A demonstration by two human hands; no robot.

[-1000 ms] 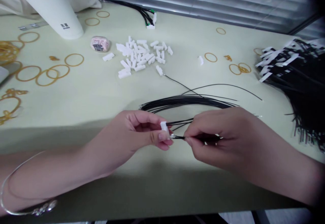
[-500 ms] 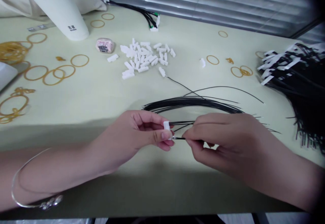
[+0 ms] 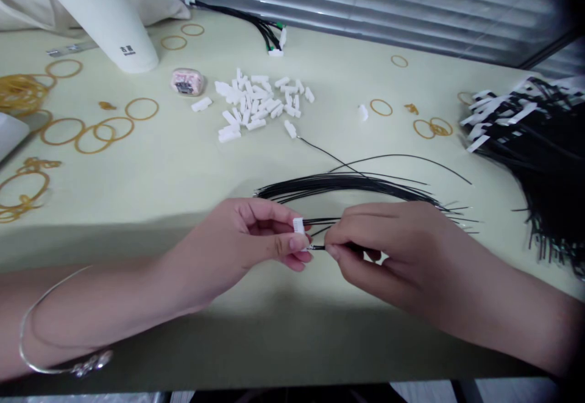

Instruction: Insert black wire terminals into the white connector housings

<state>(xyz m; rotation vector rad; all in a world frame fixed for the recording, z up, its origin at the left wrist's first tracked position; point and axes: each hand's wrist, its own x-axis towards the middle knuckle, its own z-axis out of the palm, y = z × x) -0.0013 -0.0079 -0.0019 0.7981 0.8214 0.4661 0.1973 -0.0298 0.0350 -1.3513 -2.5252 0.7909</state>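
Between thumb and fingers, my left hand (image 3: 256, 235) pinches a white connector housing (image 3: 298, 225). Several black wires run out of the housing's right side. My right hand (image 3: 388, 241) is closed on a thin black wire (image 3: 319, 247), gripping it close to its metal-tipped end, which meets the housing's lower right edge. How deep that tip sits I cannot tell. Just behind both hands lies a bundle of black wires (image 3: 347, 182). Farther back, one loose housing (image 3: 290, 128) has a single wire attached. A heap of white connector housings (image 3: 256, 101) is spread beyond it.
At the right lies a large pile of black wires with white connectors (image 3: 539, 141). Rubber bands (image 3: 86, 131) are scattered on the left. A white tumbler (image 3: 123, 31), a small pink case (image 3: 187, 82) and a finished-looking wire harness (image 3: 242, 16) are at the back.
My right hand has shifted slightly left, closer to the housing, and its fingers now grip nearer the wire's tip. My left hand has stayed almost still.
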